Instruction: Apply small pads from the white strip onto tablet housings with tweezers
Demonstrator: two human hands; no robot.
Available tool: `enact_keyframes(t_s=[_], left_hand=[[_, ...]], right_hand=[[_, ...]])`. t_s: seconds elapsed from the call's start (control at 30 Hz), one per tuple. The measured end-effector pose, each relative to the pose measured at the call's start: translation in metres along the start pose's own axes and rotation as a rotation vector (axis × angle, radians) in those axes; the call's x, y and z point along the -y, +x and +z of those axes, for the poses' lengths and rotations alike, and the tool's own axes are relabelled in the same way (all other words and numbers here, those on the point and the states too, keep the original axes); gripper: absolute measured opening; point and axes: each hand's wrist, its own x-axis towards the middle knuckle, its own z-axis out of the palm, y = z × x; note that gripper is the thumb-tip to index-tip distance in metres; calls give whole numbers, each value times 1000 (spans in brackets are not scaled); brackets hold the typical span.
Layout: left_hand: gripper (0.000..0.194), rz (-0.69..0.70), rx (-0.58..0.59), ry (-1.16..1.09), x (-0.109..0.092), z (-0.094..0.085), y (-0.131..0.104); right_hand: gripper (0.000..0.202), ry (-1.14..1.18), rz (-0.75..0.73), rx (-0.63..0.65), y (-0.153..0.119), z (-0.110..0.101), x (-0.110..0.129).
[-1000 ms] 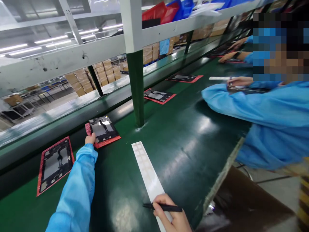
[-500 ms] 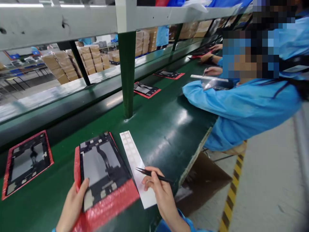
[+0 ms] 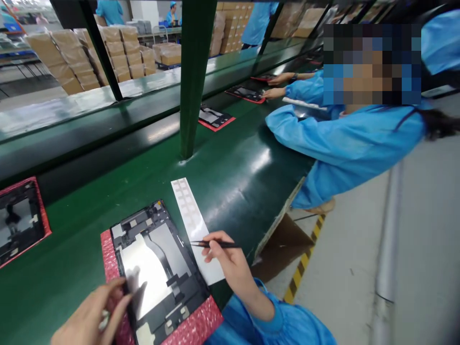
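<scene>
Green conveyor table (image 3: 237, 182) runs from near left to far right, shiny, with a green upright post (image 3: 192, 76) standing on it at mid-frame. Stacked cardboard boxes (image 3: 64, 62) sit far left behind the line. A co-worker in a blue coat (image 3: 352, 143) leans on the table at right, arm stretched across the far edge; more hands farther along touch another panel, too small to detail.

Near centre: tablet back panel (image 3: 158, 273), dark frame with silvery plate and black flex cable, lies flat on a red bubble-wrap sheet (image 3: 194, 326) on the table's near edge. Second panel on red wrap (image 3: 19, 220) sits at far left edge of view, well apart. Third one (image 3: 215, 117) lies beyond the post.

White backing strip (image 3: 194, 225) lies just right of the near panel, touching or nearly touching its right edge, running near-to-far.

Right hand (image 3: 226, 261) rests on the strip's near end, fingers pinched around black tweezers (image 3: 212, 244); tips point left, at the panel's right edge. Whether the tips hold anything, cannot tell.

Left hand (image 3: 89, 318) at near left, over the panel's left edge and the wrap, fingers curled loosely, a small pale thing between them; blurred, grip unclear.
</scene>
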Motion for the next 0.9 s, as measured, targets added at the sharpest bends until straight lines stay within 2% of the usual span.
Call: enact_keyframes(t_s=[0.07,0.13,0.2,0.27,0.33,0.43,0.67,0.9], left_hand=[[33,365,0,4,-40,10,20],[33,615,-8,116,-83,27,45],[38,779,-28,252,-115,46,71],[46,863,-39,330,-133,63,91],[51,887,-32,344,-139,74,100],[52,876,-16,336,-137,80,95],[48,857,-11,321,-137,79,85],[46,853,-19,317,-137,80,87]], right_hand=[[35,20,46,-31,13,-9,4],[37,30,75,-36,27,-18,8],[37,14,71,-34,39,-25,11],[37,-26,50,-41,47,-30,12],[35,-61,36,-47,53,-33,11],[29,-122,25,-38,58,-32,9],[17,-423,-75,52,61,-28,9],[18,-489,-97,76,56,-27,13]])
